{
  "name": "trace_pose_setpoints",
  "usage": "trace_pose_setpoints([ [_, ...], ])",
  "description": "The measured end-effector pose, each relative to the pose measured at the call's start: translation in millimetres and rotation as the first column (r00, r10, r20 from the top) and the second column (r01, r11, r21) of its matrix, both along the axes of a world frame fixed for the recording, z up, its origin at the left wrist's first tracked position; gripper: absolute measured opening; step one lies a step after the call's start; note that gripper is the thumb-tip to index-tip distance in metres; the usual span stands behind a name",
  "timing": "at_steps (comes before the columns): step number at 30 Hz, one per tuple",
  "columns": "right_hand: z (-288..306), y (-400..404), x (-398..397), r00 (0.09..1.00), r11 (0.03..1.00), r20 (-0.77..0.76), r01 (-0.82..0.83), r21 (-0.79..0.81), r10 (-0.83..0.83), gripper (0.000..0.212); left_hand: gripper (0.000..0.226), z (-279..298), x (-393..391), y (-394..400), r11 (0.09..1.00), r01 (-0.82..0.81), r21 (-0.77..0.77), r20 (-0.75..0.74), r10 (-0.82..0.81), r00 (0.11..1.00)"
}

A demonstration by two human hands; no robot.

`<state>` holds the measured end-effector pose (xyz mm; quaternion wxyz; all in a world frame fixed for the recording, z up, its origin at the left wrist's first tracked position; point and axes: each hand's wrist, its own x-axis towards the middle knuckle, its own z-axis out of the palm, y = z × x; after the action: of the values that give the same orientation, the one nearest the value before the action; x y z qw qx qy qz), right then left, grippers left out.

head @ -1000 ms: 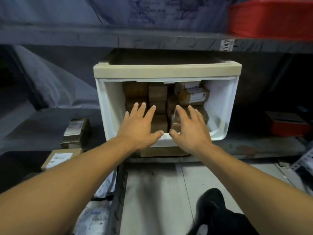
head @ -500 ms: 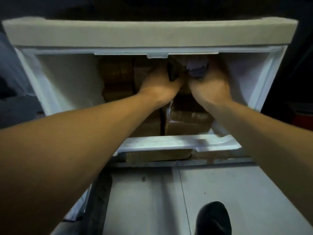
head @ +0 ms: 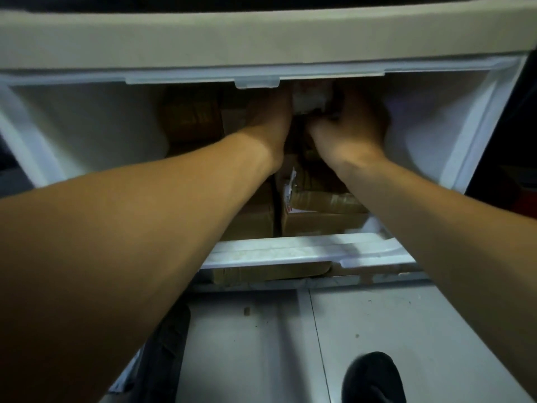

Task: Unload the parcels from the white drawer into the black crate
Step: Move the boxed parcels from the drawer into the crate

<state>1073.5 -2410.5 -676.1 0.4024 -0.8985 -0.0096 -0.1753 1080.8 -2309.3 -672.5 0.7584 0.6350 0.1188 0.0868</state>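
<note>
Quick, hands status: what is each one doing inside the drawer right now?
Left hand: reaching against the white-labelled brown cardboard parcel; fingers hidden, grip cannot be told.
Right hand: fingers curled, gripping the same parcel inside the white plastic drawer.

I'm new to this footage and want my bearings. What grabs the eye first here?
Two bare forearms reach deep into the white drawer, filling the middle of the view. At its back, the left hand and right hand close around a white-labelled parcel, with brown parcels stacked below.

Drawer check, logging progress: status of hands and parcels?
Both hands deep in white drawer. Right hand grips labelled parcel; left hand grip hidden. Crate unseen.
</note>
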Motion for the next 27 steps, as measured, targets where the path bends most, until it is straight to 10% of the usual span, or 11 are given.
trace_pose_setpoints([
  [10, -16, 3, -30, 0.977, 0.983, 0.124, -0.18, 0.041, 0.174, 0.067, 0.038, 4, 1, 8, 0.898, -0.034, -0.439, -0.025, 0.026, 0.999],
  [19, -14, -11, -45, 0.994, 0.955, 0.079, -0.09, 0.284, 0.07, 0.048, 0.055, -10, -36, 21, 0.882, -0.175, -0.438, -0.088, 0.152, 0.985],
  [27, 23, 11, -95, 0.992, 0.981, 0.01, -0.128, 0.143, 0.128, 0.045, 0.051, -2, -111, 56, 0.915, -0.103, -0.39, -0.1, 0.069, 0.993],
])
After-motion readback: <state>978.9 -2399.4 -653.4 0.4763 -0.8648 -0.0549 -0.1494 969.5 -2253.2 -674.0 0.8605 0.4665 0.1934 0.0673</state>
